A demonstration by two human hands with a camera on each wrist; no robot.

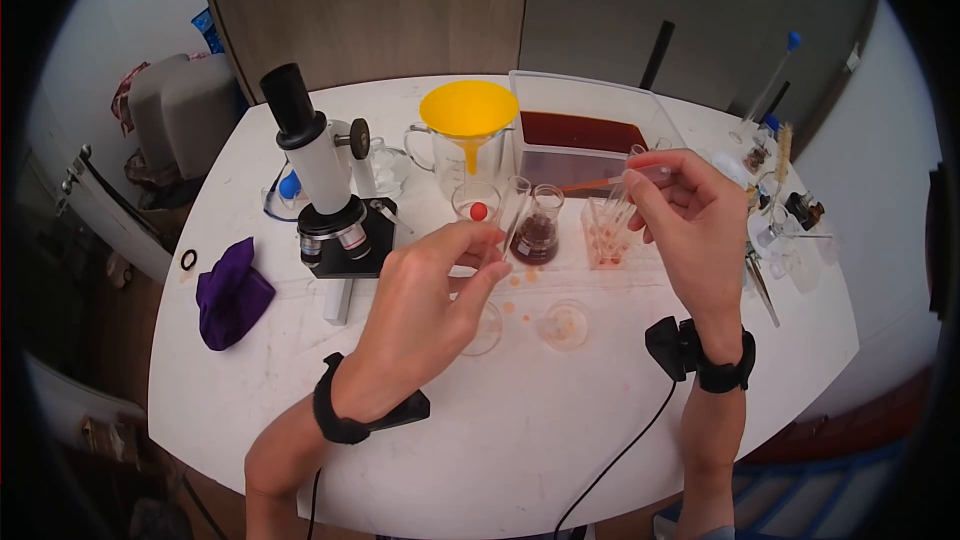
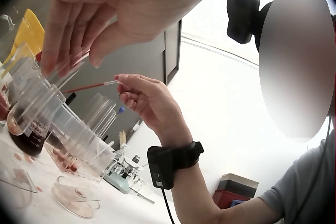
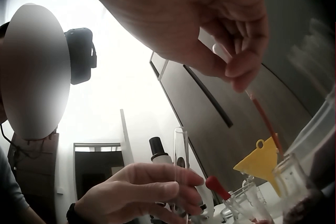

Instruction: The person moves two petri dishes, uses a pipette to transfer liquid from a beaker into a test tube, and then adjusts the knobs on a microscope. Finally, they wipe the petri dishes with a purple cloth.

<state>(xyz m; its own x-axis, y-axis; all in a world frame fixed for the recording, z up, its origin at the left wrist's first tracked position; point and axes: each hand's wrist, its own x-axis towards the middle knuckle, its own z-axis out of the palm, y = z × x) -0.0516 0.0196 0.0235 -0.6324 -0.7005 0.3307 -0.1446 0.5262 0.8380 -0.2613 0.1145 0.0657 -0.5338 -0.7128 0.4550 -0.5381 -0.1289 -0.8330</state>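
Observation:
My left hand point(image 1: 430, 300) pinches a clear glass test tube point(image 1: 515, 205), upright and looking empty in the right wrist view point(image 3: 180, 150). In my right hand point(image 1: 690, 225), thumb and fingers pinch a thin pipette point(image 1: 590, 185) holding red-orange liquid; it slants down to the left, its lower end over the flask. The conical flask point(image 1: 536, 238) with dark red liquid stands between the hands. Right of it, a rack point(image 1: 606, 245) holds several test tubes. Two shallow glass dishes point(image 1: 567, 326) lie in front, one partly behind my left hand.
A microscope point(image 1: 330, 180) and purple cloth point(image 1: 234, 293) are at the left. Behind stand a jug with a yellow funnel point(image 1: 468, 108), a beaker with a red-bulbed dropper point(image 1: 479, 211), and a clear tub point(image 1: 580, 145) of dark red liquid. Glassware and metal tools point(image 1: 762, 285) crowd the right edge.

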